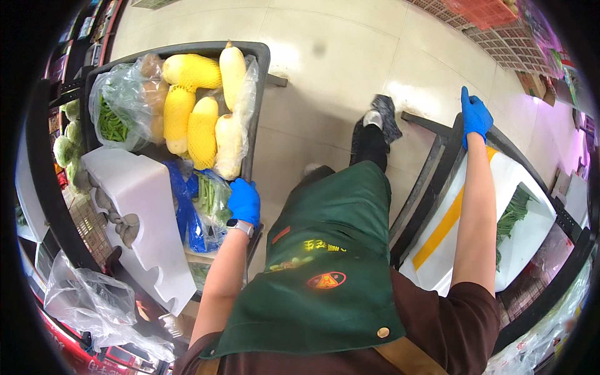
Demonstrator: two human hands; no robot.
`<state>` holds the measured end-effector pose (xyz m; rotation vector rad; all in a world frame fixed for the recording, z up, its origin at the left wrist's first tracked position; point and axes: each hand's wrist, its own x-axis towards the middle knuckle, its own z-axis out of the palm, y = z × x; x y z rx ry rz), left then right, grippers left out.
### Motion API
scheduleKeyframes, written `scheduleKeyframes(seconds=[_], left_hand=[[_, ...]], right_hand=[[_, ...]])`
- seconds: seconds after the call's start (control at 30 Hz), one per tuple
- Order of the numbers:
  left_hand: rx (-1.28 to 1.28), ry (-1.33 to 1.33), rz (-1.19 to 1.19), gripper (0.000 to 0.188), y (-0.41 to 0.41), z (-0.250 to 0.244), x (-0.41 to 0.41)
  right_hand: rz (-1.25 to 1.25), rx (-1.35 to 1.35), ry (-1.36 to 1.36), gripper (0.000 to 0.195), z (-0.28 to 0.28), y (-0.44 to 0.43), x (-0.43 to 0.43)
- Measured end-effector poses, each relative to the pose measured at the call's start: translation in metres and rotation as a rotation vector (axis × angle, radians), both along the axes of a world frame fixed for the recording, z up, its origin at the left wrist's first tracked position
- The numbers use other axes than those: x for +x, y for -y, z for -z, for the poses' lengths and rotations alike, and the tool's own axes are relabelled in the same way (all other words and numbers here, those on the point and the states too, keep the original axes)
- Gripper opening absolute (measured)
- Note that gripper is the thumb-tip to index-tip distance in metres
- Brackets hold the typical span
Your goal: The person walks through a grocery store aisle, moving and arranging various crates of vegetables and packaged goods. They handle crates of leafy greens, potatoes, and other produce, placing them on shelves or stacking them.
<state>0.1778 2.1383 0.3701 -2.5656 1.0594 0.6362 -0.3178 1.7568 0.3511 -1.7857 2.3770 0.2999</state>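
Note:
My left hand, in a blue glove and with a watch at the wrist, is closed on the near rim of a black cart on the left. The cart holds yellow-netted squashes, pale squashes, a clear bag of green peppers, and bagged green vegetables beside blue plastic. My right hand, also blue-gloved, is closed on the top corner of a second black cart frame at the right. Inside that one lies a white foam box with leafy greens.
A white foam piece with cut-out edges leans on the left cart's near side. Clear plastic hangs at lower left. Crates stand at upper right. Pale tiled floor shows between the carts, with my foot on it.

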Motion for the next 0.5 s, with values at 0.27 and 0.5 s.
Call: scheduleKeyframes(seconds=[0.27,0.5], left_hand=[[-0.046,0.002,0.045,0.034,0.003,0.000,-0.001],[-0.050,0.082,0.077,0.030,-0.002,0.005,-0.004]], right_hand=[[0.003,0.005,-0.032,0.066,0.000,0.000,-0.005],[-0.024,0.005,-0.038,0.065,0.008,-0.001,-0.006]])
